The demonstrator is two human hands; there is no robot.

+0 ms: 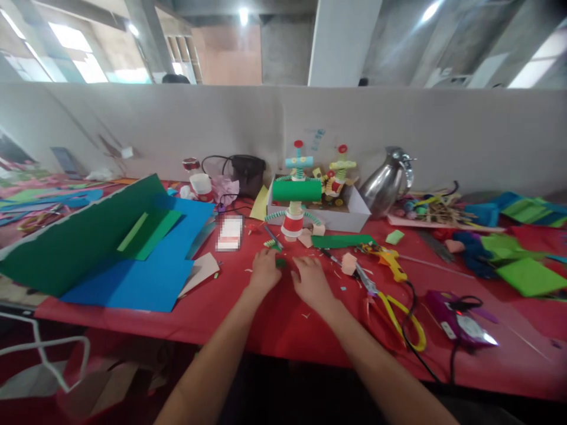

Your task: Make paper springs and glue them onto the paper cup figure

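My left hand (pixel 264 270) rests on the red table with its fingers curled around a small dark green paper piece (pixel 280 262), partly hidden by the fingers. To the right of it, my right hand (pixel 312 282) lies palm down, fingers apart, holding nothing. Just beyond my left hand are a small folded green paper strip (pixel 269 243) and a thin dark tool (pixel 273 236). Behind both hands stands a paper robot figure (pixel 293 223) with a red-and-white cup body, green spring arms and a green roll (pixel 296 190) over it.
Right: scissors (pixel 401 321), a yellow glue gun (pixel 392 263), a purple device (pixel 460 321) with cables, a green strip (pixel 341 241). Left: blue card (pixel 146 289), green card (pixel 88 242), a pixelated white object (pixel 229 232). Behind: a white box (pixel 354 215) with figures, a steel jug (pixel 387 183).
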